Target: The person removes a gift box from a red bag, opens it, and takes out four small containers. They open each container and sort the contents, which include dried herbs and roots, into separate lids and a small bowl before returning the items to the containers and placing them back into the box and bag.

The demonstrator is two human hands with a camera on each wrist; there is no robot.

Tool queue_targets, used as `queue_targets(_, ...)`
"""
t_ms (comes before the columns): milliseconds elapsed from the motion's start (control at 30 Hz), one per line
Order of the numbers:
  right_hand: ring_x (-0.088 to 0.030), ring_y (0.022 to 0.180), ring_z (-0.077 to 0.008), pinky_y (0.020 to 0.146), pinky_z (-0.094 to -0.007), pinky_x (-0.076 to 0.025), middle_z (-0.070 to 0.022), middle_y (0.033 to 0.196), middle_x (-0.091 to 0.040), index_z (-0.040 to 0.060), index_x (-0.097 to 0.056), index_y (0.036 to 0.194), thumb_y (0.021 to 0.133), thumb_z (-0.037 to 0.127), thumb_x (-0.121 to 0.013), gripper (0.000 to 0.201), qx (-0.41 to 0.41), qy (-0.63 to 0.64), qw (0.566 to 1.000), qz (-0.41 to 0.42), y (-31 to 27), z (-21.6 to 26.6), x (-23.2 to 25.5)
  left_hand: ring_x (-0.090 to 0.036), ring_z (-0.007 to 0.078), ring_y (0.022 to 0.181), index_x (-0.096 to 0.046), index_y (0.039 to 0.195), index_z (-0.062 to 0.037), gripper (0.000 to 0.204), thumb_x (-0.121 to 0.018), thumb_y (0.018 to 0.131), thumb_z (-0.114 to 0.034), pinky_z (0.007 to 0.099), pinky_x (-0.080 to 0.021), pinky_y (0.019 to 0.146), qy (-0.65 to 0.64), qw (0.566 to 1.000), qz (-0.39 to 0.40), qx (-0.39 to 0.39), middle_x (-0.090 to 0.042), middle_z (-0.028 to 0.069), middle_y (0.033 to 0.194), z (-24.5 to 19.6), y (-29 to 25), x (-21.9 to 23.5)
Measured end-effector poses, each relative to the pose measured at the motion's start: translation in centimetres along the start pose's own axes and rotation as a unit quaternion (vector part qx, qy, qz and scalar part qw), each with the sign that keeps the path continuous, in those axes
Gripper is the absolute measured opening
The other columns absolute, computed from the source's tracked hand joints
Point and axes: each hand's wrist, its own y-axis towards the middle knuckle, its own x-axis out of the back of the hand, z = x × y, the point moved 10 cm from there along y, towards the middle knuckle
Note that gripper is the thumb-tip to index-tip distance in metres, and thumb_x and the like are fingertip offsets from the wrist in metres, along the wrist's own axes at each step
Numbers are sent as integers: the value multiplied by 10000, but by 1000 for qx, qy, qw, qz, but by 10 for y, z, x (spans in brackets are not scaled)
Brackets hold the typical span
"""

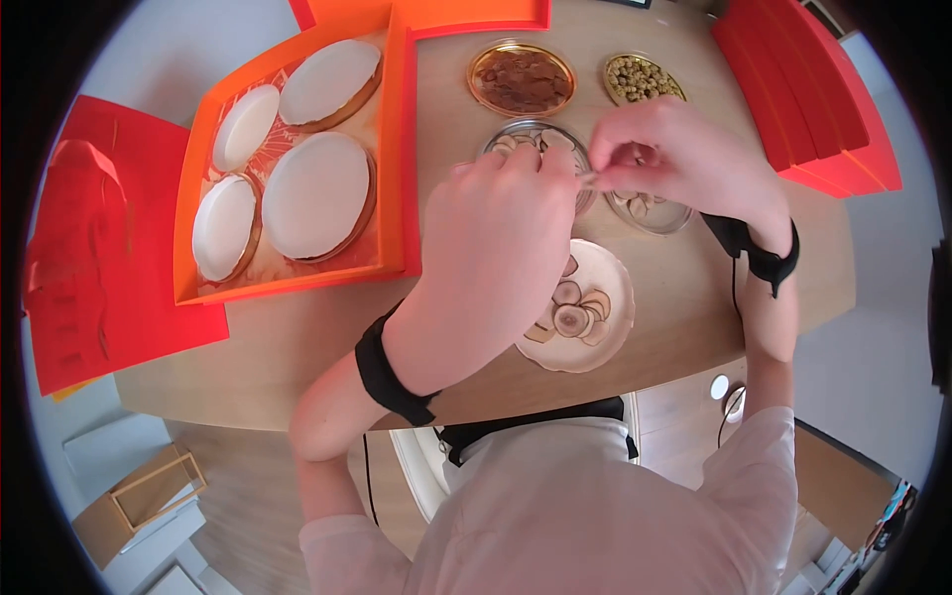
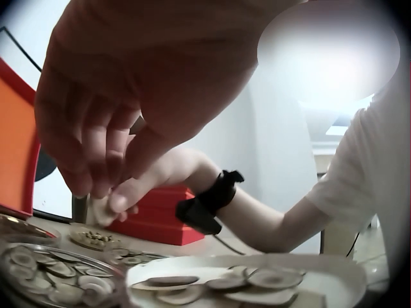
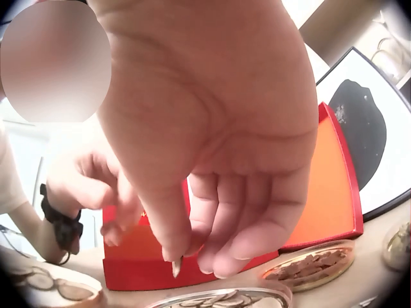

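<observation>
My right hand pinches a small pale slice between thumb and fingertips. The slice hangs over a round clear dish of thin, dark-edged slices. Close beside it, above the same dish, is my left hand, its fingers loosely bent downward. In the right wrist view, this left hand stands apart from the pinched slice and shows nothing in its fingers. Nearer my body lies a white plate with several overlapping dark-rimmed slices. My left hand hides part of both the dish and the plate.
Behind the hands stand a gold-rimmed dish of brown flakes and a dish of greenish buds. Another clear dish of slices sits under my right hand. An orange box holding several white-topped round containers is at left; red boxes at right.
</observation>
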Motion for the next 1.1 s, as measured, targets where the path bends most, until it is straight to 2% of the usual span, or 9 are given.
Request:
queue_targets(67, -665, 691, -241, 647, -352, -486, -86, 771, -678, 34, -668, 862, 873, 109, -757, 117, -36, -17, 998, 57, -7, -1, -3, -670, 307, 765, -646, 916, -70, 153, -687, 938, -216, 429, -535, 634, 20, 1000, -16, 4, -646, 99, 779, 6, 0, -5)
queue_targets(167, -641, 702, -161, 613, -304, -486, -18, 802, -671, 64, -704, 848, 841, 144, -814, 136, -16, 79, 989, 123, -17, 17, -19, -679, 299, 829, -641, 945, -51, 162, -682, 934, -207, 435, -556, 653, 55, 998, 12, 9, -652, 102, 847, 11, 0, -19)
queue_targets(200, -704, 755, -205, 692, -320, -521, -62, 785, -700, 40, -703, 886, 877, 156, -780, 140, 2, 91, 980, 179, -17, 27, -29, -678, 302, 840, -639, 947, -44, 167, -686, 928, -204, 436, -559, 659, 56, 998, 28, 8, -652, 105, 867, 13, 0, -25)
queue_targets(300, -711, 789, -215, 702, -330, -529, -77, 822, -713, 43, -709, 952, 881, 185, -779, 173, 31, 102, 964, 245, -17, 38, -54, -674, 308, 875, -638, 955, -27, 189, -706, 907, -196, 436, -570, 680, 62, 995, 73, -1, -650, 115, 923, 18, -1, -40)
queue_targets(433, -696, 819, -253, 733, -383, -540, -100, 887, -708, 45, -691, 1064, 897, 214, -761, 248, 26, -25, 998, 56, 0, 15, -35, -662, 311, 912, -652, 977, -16, 227, -745, 866, -191, 431, -578, 707, 58, 993, 99, -9, -648, 124, 972, 25, -4, -60)
queue_targets(467, -687, 869, -299, 774, -417, -536, -123, 909, -699, 37, -683, 1078, 899, 201, -750, 252, -55, -31, 997, 46, 5, -3, -31, -660, 311, 919, -657, 983, -14, 237, -753, 856, -190, 430, -579, 712, 53, 994, 100, -8, -648, 125, 981, 27, -5, -64)
queue_targets(567, -677, 930, -336, 802, -444, -527, -135, 945, -701, 33, -673, 1088, 882, 179, -756, 265, -56, -140, 987, -49, 12, -25, -23, -661, 306, 928, -672, 986, -10, 238, -755, 848, -185, 430, -581, 719, 92, 989, 117, -4, -653, 120, 969, 30, -5, -73)
queue_targets(667, -686, 868, -315, 802, -429, -535, -127, 934, -697, 57, -656, 1130, 850, 163, -787, 326, -5, -188, 978, -87, 16, -31, -28, -666, 303, 921, -687, 952, -11, 205, -747, 854, -182, 429, -582, 723, 74, 991, 115, -7, -662, 121, 949, 29, -4, -70)
queue_targets(1100, -686, 878, -319, 759, -420, -522, -106, 897, -703, 56, -638, 1042, 805, 90, -795, 286, -39, -153, 987, -28, 21, -42, -41, -704, 319, 848, -719, 908, -54, 117, -646, 817, -46, 432, -587, 699, 86, 990, 109, -39, -684, 129, 877, 18, -4, -65)
